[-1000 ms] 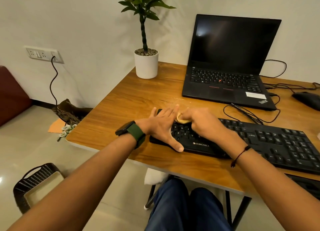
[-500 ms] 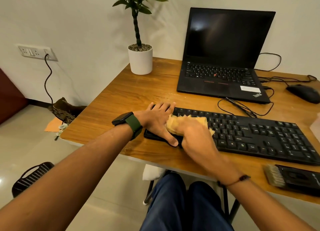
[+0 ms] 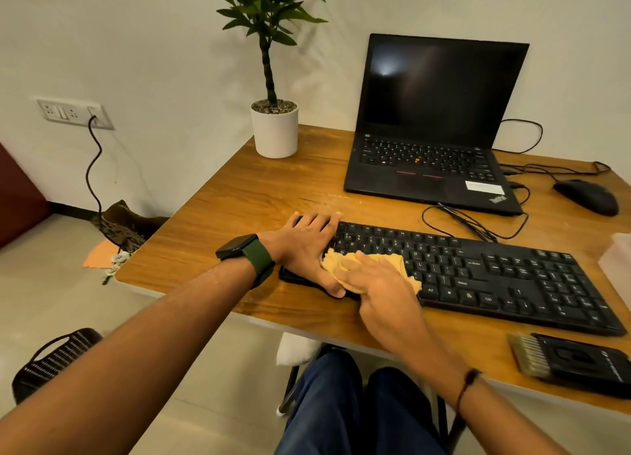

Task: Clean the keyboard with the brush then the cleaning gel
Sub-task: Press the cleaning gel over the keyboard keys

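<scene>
Gel [image 3: 370, 266], now spread flatter under right hand [image 3: 382, 285] pressing open-fingered; left hand [image 3: 307, 246], flat, steadies keyboard [image 3: 495, 273]; gel stage under way.

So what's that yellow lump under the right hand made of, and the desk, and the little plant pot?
The yellow lump looks like soft, matte cleaning gel: it spreads and sags over the keys with ragged edges. The desk looks like wood or a wood-grain laminate, with streaked grain and a slight sheen. The plant pot is smooth, plain white, probably ceramic or plastic.
</scene>
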